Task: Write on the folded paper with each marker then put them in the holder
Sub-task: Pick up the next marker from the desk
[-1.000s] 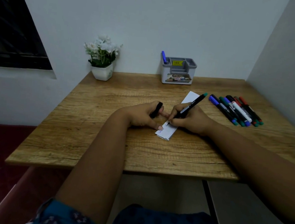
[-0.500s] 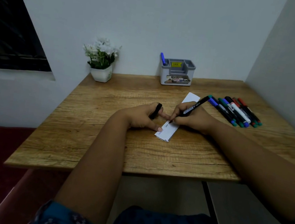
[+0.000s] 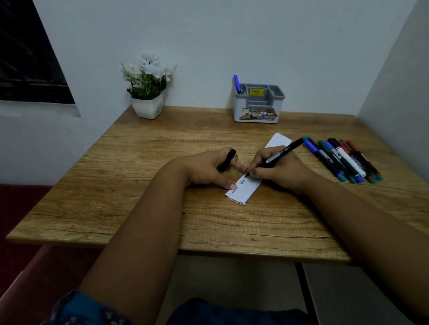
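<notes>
A folded white paper strip (image 3: 245, 191) lies in the middle of the wooden table (image 3: 149, 208), with handwriting on its near end. My right hand (image 3: 279, 171) grips a black marker (image 3: 282, 152) with a green end, its tip on the paper. My left hand (image 3: 207, 165) holds the marker's black cap (image 3: 227, 159) between its fingers while a fingertip presses on the paper's left edge. The grey holder (image 3: 258, 104) stands at the back by the wall with one blue marker (image 3: 237, 84) in it. Several markers (image 3: 342, 159) lie in a row at the right.
A white pot with white flowers (image 3: 147, 88) stands at the table's back left corner. Walls close the back and right sides. A dark window is at the far left, and a red surface lies left of the table.
The marker tip has moved along the paper away from me as more writing appeared. My left hand has stayed on the paper with the cap.
</notes>
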